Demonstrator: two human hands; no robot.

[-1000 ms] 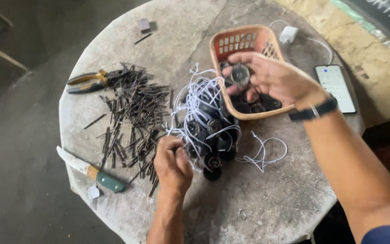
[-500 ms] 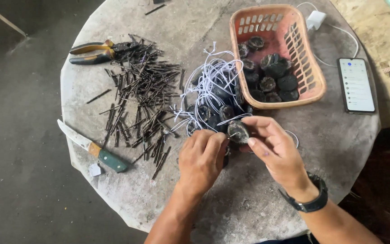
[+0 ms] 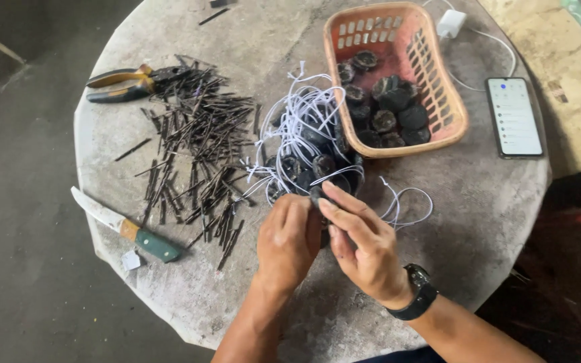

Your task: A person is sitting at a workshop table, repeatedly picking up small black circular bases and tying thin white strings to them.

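Both hands, left hand [image 3: 289, 235] and right hand [image 3: 364, 245], pinch 1 small dark disc [image 3: 317, 196] above the desk [image 3: 479, 202], beside the white wire tangle [image 3: 297, 134]. Risk: snagged wires could drag neighbouring discs off the pile.

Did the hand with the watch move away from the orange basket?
Yes. The right hand left the orange basket and came toward the person, meeting the left hand by the white wires.
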